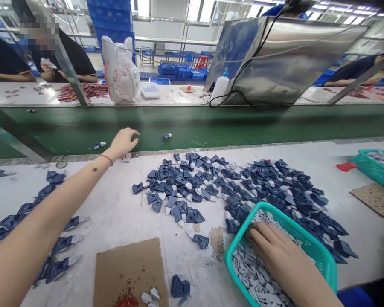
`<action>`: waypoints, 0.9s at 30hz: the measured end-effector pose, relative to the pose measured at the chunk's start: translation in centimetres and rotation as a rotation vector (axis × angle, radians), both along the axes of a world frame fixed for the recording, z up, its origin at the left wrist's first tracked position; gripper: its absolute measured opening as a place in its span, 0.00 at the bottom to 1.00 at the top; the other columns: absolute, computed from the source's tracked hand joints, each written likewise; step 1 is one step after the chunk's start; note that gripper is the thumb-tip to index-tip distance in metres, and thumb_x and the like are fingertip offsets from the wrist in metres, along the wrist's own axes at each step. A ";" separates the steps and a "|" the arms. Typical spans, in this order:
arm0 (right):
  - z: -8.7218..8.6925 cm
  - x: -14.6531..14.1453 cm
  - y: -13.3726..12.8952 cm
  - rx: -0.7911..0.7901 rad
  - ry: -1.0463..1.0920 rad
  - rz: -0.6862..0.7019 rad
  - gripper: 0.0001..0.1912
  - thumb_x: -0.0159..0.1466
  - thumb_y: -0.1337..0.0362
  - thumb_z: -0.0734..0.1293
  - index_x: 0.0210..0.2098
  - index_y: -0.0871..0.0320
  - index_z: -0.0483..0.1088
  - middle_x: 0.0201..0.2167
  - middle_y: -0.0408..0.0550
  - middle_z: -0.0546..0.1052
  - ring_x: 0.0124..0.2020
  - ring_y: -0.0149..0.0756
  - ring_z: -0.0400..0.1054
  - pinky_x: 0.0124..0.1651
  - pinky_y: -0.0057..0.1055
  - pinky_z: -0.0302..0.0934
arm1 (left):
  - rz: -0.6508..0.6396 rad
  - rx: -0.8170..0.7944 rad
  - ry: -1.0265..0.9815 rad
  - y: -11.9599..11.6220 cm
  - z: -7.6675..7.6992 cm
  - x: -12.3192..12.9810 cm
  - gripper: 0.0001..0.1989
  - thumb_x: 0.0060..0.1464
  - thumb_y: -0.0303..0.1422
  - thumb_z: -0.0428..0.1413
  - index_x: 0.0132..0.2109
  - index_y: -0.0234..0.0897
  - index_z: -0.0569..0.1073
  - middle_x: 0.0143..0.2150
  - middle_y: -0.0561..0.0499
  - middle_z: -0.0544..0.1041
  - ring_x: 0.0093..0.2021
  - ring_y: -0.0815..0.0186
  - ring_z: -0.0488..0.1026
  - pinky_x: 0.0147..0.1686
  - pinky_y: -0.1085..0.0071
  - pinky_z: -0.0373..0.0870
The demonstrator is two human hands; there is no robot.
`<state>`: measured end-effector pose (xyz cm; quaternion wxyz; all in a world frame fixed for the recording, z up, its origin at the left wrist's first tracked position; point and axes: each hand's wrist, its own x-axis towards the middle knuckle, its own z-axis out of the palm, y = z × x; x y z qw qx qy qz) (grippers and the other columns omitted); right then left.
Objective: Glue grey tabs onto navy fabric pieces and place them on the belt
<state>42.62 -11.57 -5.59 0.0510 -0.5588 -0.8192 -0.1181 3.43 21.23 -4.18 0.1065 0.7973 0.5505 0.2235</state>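
My left hand [124,141] reaches out over the near edge of the green conveyor belt [192,123], thumb and fingers apart, holding nothing. A dark blue plastic piece with a white tip [99,145] lies on the belt to its left, another [167,137] to its right. Inside a turquoise basket [329,268], my right hand [275,249] is pressed among small grey-white plastic pieces [252,273]. Its fingers are together and curled down; whatever is at the fingertips is hidden. Behind the basket spreads a heap of dark blue pieces [192,175], many with white tips.
Rows of blue pieces [60,243] lie under my left forearm. Cardboard [128,264] in front carries red material and white bits. At right are a second basket [371,170] and more cardboard [371,198]. Beyond the belt stand a fan [123,72], a metal box and co-workers.
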 end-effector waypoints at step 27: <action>2.8 -6.2 -4.3 -0.664 1.266 -0.660 0.17 0.52 0.50 0.74 0.36 0.53 0.82 0.44 0.52 0.82 0.40 0.46 0.78 0.44 0.33 0.72 | 0.044 -0.663 -1.082 -10.2 4.1 5.0 0.06 0.55 0.19 0.55 0.40 0.24 0.75 0.42 0.38 0.80 0.42 0.62 0.80 0.50 0.68 0.77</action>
